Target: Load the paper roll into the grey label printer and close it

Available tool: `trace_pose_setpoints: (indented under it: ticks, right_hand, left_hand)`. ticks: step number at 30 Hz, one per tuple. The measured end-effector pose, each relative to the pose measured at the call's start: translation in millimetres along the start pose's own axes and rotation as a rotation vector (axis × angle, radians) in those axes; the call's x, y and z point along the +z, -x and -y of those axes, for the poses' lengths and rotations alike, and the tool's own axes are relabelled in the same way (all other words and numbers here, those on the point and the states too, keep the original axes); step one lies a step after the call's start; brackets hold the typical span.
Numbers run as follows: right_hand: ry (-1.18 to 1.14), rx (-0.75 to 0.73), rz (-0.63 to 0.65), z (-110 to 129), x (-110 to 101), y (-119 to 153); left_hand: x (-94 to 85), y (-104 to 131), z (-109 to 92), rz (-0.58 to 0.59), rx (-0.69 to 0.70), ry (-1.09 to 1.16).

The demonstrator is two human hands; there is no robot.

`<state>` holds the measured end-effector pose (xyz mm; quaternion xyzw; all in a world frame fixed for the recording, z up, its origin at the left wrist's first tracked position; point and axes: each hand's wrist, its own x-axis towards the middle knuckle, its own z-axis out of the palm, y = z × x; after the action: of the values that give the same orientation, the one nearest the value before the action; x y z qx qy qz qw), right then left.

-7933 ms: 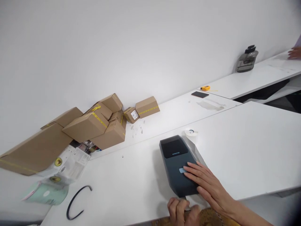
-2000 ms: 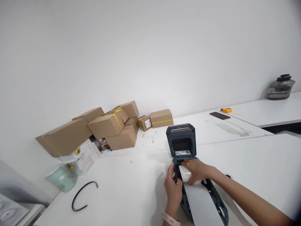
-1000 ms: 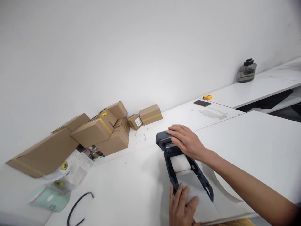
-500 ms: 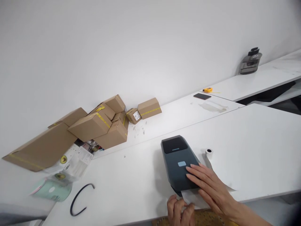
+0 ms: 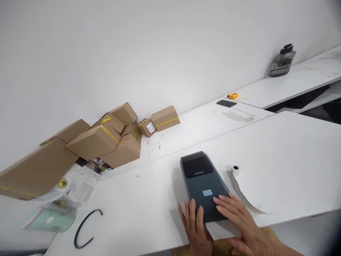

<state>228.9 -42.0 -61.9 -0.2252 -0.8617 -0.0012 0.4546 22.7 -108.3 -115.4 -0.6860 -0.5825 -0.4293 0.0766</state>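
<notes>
A dark blue-grey box-like device (image 5: 201,181) with a black panel and a light blue button lies on the white table (image 5: 128,209). My left hand (image 5: 195,225) rests against its near left corner, fingers spread and pointing away from me. On the near right part of its top lies my right hand (image 5: 239,220), fingers stretched out just beside the button. A piece of white paper (image 5: 222,229) shows between my hands at the device's near edge. To the right stands a small white roll (image 5: 235,169), its strip curling toward the table's front edge.
Cardboard boxes (image 5: 93,142) are piled at the left, near clear packages (image 5: 80,185) and a mint-green pouch (image 5: 50,219). A black curved band (image 5: 80,227) lies front left. Farther back are a phone (image 5: 226,103), a yellow tape measure (image 5: 233,95) and a bottle (image 5: 282,62).
My left hand has moved up from the paper at the near edge to the device's left corner, and its fingers have spread. My right hand stays on top. The view has shifted slightly.
</notes>
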Motion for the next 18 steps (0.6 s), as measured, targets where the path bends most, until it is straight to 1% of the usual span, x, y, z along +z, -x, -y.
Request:
trace_pose_setpoints:
  ticks: [3,4,7,9,11,12,13,14,15,16,17,18]
  right_hand:
    - [-0.005,0.023,-0.03,-0.6,8.1,4.2]
    - [-0.01,0.033,-0.037,-0.9,10.9,5.4]
    - [-0.001,0.018,-0.089,-3.0,17.1,6.0]
    - [0.01,-0.013,-0.128,-4.5,17.3,3.0]
    - [0.011,-0.025,-0.122,-3.6,12.8,-1.4]
    - [0.003,-0.022,-0.097,-1.6,9.0,-3.3]
    - [-0.009,-0.007,-0.07,1.4,4.7,-4.5]
    - [-0.023,0.019,-0.048,5.5,0.2,-4.8]
    - [-0.039,0.055,-0.035,10.3,-4.0,-4.0]
    - [-0.054,0.096,-0.035,15.3,-7.3,-2.4]
    - [-0.066,0.136,-0.046,20.0,-9.8,-0.2]
    - [-0.073,0.168,-0.063,24.1,-11.2,2.0]
  left_hand:
    - [-0.9,-2.9,-1.8,0.005,0.023,-0.028]
    - [-0.9,-3.9,-2.9,-0.009,0.039,-0.037]
    - [-1.8,-12.5,-6.5,-0.106,0.108,-0.04]
    - [-3.6,-21.1,-8.8,-0.149,0.158,-0.038]
    - [-6.6,-27.0,-12.4,-0.132,0.173,-0.036]
    - [-8.7,-27.5,-15.1,-0.114,0.17,-0.036]
    - [-11.2,-25.8,-18.6,-0.106,0.149,-0.03]
    - [-14.0,-22.1,-22.9,-0.116,0.095,-0.014]
    - [-17.1,-16.7,-27.8,-0.147,0.007,0.015]
    - [-20.5,-10.5,-33.0,-0.185,-0.104,0.062]
    - [-23.9,-4.4,-38.5,-0.23,-0.244,0.134]
    - [-27.1,0.6,-43.9,-0.239,-0.378,0.236]
